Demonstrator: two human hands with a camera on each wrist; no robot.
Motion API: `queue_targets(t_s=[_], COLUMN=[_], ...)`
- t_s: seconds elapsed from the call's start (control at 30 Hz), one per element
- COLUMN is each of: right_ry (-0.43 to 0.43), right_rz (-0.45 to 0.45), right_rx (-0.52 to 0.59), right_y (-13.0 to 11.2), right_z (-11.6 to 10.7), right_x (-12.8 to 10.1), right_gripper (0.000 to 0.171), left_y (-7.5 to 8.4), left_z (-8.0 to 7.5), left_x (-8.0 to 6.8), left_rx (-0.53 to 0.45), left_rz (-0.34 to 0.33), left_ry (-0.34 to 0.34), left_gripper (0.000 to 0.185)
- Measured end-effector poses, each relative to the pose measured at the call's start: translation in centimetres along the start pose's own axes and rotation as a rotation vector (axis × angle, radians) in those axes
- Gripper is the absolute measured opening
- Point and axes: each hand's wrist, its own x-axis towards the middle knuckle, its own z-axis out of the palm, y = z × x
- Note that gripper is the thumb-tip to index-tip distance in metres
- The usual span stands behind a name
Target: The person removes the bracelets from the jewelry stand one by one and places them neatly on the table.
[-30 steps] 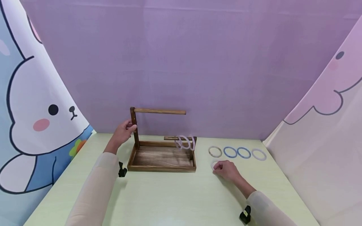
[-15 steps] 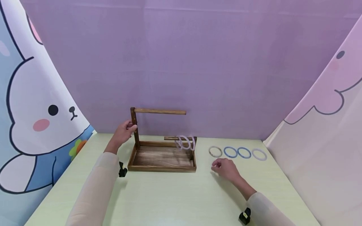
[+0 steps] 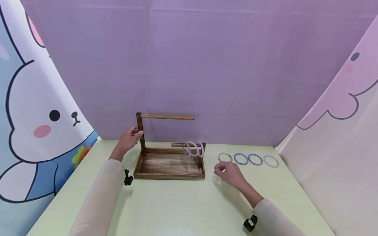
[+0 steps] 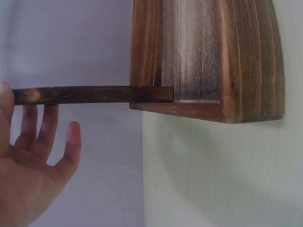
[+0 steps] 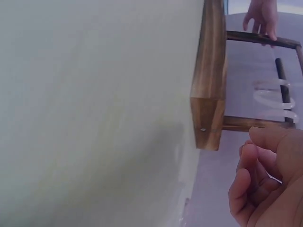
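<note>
A brown wooden bangle stand (image 3: 169, 176) has a tray base, a high bar (image 3: 167, 116) on the left post and a low bar (image 3: 178, 144) on the right. My left hand (image 3: 127, 141) steadies the tall left post (image 3: 140, 131), fingers behind it and thumb in front. Several pale lilac bangles (image 3: 202, 151) hang on the low bar. My right hand (image 3: 229, 172) is raised over the table right of the stand. Its thumb and fingertips (image 5: 248, 153) pinch a pale bangle, mostly hidden by the hand.
Right of the stand lies a row of bangles: a greyish one (image 3: 225, 153), a blue one (image 3: 241, 154), another blue one (image 3: 255, 154) and a pale lilac one (image 3: 271, 156). A purple cloth backdrop (image 3: 206, 72) rises behind the table (image 3: 177, 209).
My right hand has lifted off the table and moved left, toward the stand. The pale bangle under its fingers no longer shows on the table. My left hand stays at the post.
</note>
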Motion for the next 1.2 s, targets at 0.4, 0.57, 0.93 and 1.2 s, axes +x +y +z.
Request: queue_targets(t_s=[0.4,0.57,0.93,1.2], right_ry=[-0.008,0.009,0.056,0.126], right_rz=[-0.093,-0.114,-0.187,-0.211], right_rx=[0.114,0.13,0.141,0.057], right_y=[-3.8,-5.2,-7.7,-8.9], right_z=[0.1,1.0,2.1,2.8], right_x=[0.4,0.5,1.3,1.8], right_gripper=[0.016,0.017,0.027,0.031], left_y=[0.0,-0.1,-0.2,0.0], left_z=[-0.1,0.0,0.0,-0.1], left_x=[0.1,0.1,-0.1,-0.3], left_rx=[0.002,-0.008,-0.006,-0.011], left_rz=[0.001,-0.009,0.008,0.008], left_ry=[0.009,0.009,0.01,0.006], left_gripper=[0.058,0.06,0.059,0.061])
